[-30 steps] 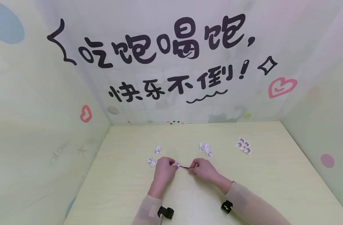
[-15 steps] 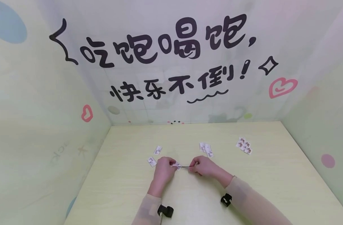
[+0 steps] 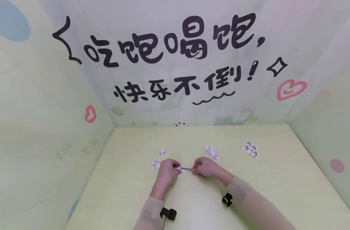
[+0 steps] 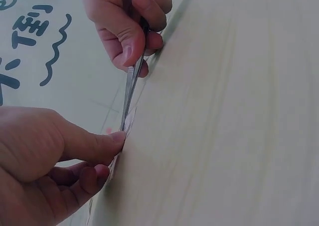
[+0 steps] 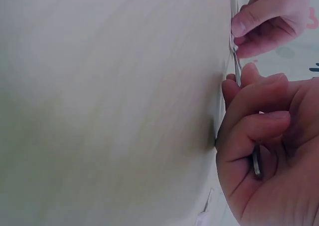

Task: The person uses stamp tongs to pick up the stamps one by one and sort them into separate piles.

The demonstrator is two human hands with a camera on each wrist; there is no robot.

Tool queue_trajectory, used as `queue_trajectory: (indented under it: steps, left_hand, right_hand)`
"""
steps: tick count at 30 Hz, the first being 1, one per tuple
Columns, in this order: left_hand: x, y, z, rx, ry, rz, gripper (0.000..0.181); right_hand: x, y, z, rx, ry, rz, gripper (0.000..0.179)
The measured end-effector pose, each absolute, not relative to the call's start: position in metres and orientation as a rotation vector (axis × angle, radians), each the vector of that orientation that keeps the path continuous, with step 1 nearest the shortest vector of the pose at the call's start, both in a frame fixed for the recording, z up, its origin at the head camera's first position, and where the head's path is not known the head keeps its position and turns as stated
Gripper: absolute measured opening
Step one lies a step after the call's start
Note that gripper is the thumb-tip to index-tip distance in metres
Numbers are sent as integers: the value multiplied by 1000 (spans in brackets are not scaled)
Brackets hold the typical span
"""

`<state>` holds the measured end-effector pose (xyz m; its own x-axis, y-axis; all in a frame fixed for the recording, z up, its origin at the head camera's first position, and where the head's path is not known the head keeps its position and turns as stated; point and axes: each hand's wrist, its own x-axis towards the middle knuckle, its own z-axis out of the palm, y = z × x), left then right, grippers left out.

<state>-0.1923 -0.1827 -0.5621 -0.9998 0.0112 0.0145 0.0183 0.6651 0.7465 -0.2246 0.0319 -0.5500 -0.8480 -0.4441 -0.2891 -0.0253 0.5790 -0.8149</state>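
Observation:
My left hand (image 3: 167,174) pinches a small white printed paper piece (image 3: 182,171) between thumb and fingers, low over the table. Much of the piece is hidden by those fingers; a thin edge of the paper (image 4: 130,119) shows in the left wrist view. Slim metal tweezers (image 4: 130,89) are held by my right hand (image 3: 206,167), its fingers curled round them. Their tips meet the paper right at my left thumb. Whether the tips grip the paper or only touch it, I cannot tell. In the right wrist view the tweezers' rear end (image 5: 256,162) shows inside my right palm.
Two similar paper pieces, one farther back (image 3: 162,152) and one nearer (image 3: 155,164), lie left of my left hand. An overlapping group (image 3: 211,152) lies behind my right hand. A cluster with reddish-brown prints (image 3: 250,149) sits farther right on the pale wooden table (image 3: 278,185). Printed curtains surround it.
My right hand has shifted slightly away from me, and the tweezers have turned a little in its fingers. My left hand stays on the paper piece. The head view has tilted slightly.

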Motion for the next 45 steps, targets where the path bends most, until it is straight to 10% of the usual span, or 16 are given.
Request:
queue_trajectory:
  steps: [45]
  left_hand:
    - [-192,-170,-567,-46,-2878,-1291,27]
  right_hand:
    - [-207,47,-553,-300,2369,-1281,11]
